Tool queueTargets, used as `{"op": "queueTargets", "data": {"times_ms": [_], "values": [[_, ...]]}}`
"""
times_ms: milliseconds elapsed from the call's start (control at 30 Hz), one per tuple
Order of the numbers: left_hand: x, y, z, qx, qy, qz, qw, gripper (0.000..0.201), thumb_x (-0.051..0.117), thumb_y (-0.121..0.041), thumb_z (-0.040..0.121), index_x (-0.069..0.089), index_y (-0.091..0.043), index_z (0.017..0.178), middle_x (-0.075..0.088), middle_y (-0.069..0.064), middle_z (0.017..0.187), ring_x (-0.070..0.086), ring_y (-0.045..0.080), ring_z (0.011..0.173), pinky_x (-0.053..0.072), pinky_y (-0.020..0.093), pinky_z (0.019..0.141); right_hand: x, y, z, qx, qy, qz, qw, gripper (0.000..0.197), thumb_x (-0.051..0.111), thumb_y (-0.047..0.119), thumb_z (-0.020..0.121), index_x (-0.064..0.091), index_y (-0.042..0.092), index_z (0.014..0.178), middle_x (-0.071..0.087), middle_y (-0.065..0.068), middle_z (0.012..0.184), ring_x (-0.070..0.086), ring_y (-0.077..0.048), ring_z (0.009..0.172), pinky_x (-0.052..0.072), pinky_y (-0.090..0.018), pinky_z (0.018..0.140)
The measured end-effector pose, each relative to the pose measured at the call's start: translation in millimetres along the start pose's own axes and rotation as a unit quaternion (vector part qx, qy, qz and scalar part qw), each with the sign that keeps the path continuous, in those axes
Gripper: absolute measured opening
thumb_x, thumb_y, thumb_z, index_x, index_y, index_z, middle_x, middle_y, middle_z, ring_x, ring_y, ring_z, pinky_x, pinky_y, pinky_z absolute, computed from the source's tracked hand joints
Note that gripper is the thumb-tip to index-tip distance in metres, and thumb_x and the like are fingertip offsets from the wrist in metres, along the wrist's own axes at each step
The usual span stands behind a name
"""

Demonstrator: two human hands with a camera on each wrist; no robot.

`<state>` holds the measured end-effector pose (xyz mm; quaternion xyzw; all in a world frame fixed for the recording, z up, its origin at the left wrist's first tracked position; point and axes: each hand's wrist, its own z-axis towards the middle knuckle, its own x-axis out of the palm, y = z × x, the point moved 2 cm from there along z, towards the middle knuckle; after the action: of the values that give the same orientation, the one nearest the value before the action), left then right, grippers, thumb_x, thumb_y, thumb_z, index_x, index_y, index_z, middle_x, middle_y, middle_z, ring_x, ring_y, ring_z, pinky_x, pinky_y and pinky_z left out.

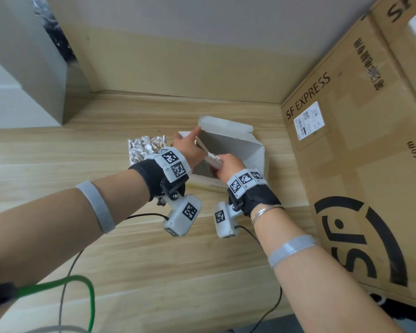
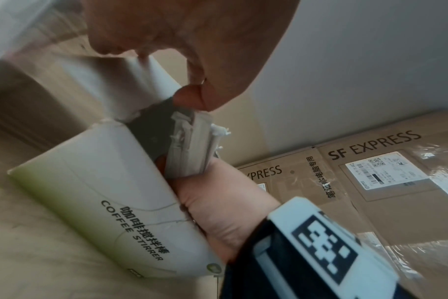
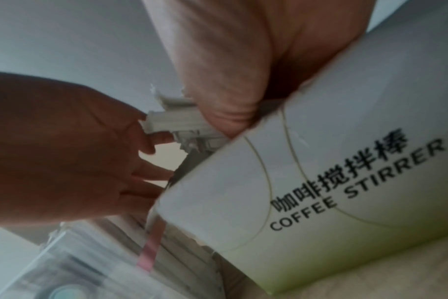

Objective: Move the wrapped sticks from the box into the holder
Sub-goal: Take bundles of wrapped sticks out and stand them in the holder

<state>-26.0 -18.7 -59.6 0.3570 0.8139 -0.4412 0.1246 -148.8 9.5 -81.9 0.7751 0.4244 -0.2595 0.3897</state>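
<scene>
A white "COFFEE STIRRER" box (image 1: pixel 235 143) stands open on the wooden table. At its mouth my right hand (image 1: pixel 223 165) grips a small bundle of paper-wrapped sticks (image 1: pixel 211 157), half out of the box. My left hand (image 1: pixel 189 143) reaches over the box's left edge with straight fingers. One fingertip touches the top of the bundle (image 2: pixel 189 145), and the others lie against the box rim (image 3: pixel 171 182). Left of the box stands the clear holder (image 1: pixel 145 147), packed with several wrapped sticks. The box's inside is dark, so its contents are hidden.
Large brown SF EXPRESS cartons (image 1: pixel 360 150) stand right beside the box. A wall closes off the back, and a grey block (image 1: pixel 34 68) rises at the far left. Cables trail over the near table (image 1: pixel 87 284).
</scene>
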Motion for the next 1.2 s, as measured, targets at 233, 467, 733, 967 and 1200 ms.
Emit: {"op": "queueTargets", "data": {"times_ms": [233,467,733,967,1200], "values": [[-5,-9,-1,0.039,-0.042,-0.058,0.997,0.048,0.026,-0.031,0.097,0.032,-0.033,0.145,-0.002,0.007,0.16,-0.004,0.028,0.148,0.004,0.047,0.12,-4,5,3,0.008,0.001,-0.014,1.0,0.02,0.052,0.012,0.089,0.067,0.013,0.104,0.069,-0.014,0.106,0.062,-0.032,0.099,0.036,-0.025,0.07],[7,-9,-3,0.023,-0.014,0.007,1.0,0.046,0.017,-0.026,0.102,0.031,-0.025,0.146,-0.004,0.013,0.159,-0.004,0.035,0.147,0.003,0.043,0.12,-4,21,4,-0.054,-0.002,0.058,0.997,0.032,0.057,0.017,0.09,0.059,0.015,0.122,0.068,-0.011,0.115,0.061,-0.029,0.108,0.045,-0.028,0.084],[1,-10,4,0.013,-0.029,-0.063,0.997,0.048,0.018,-0.03,0.101,0.033,-0.02,0.145,0.02,0.012,0.157,0.005,0.025,0.148,0.01,0.034,0.119,-13,23,1,-0.064,-0.073,0.19,0.977,0.025,0.06,0.032,0.088,0.064,0.016,0.106,0.066,0.001,0.09,0.063,-0.02,0.086,0.043,-0.026,0.076],[-20,-10,-1,0.034,-0.046,-0.049,0.997,0.044,0.042,-0.013,0.091,0.05,-0.018,0.134,0.026,0.012,0.152,0.031,0.026,0.138,0.027,0.033,0.113,-27,34,-8,-0.053,-0.121,0.253,0.958,0.021,0.057,0.026,0.09,0.067,0.008,0.089,0.065,-0.009,0.087,0.057,-0.021,0.084,0.043,-0.031,0.075],[-55,-1,-7,0.072,-0.09,0.04,0.993,0.048,0.053,-0.006,0.082,0.054,-0.021,0.127,0.027,0.011,0.151,0.027,0.027,0.141,0.024,0.041,0.116,-41,73,-14,-0.117,-0.169,0.338,0.918,0.014,0.058,0.023,0.089,0.067,0.019,0.079,0.067,0.01,0.073,0.063,-0.007,0.076,0.043,-0.018,0.073]]}}
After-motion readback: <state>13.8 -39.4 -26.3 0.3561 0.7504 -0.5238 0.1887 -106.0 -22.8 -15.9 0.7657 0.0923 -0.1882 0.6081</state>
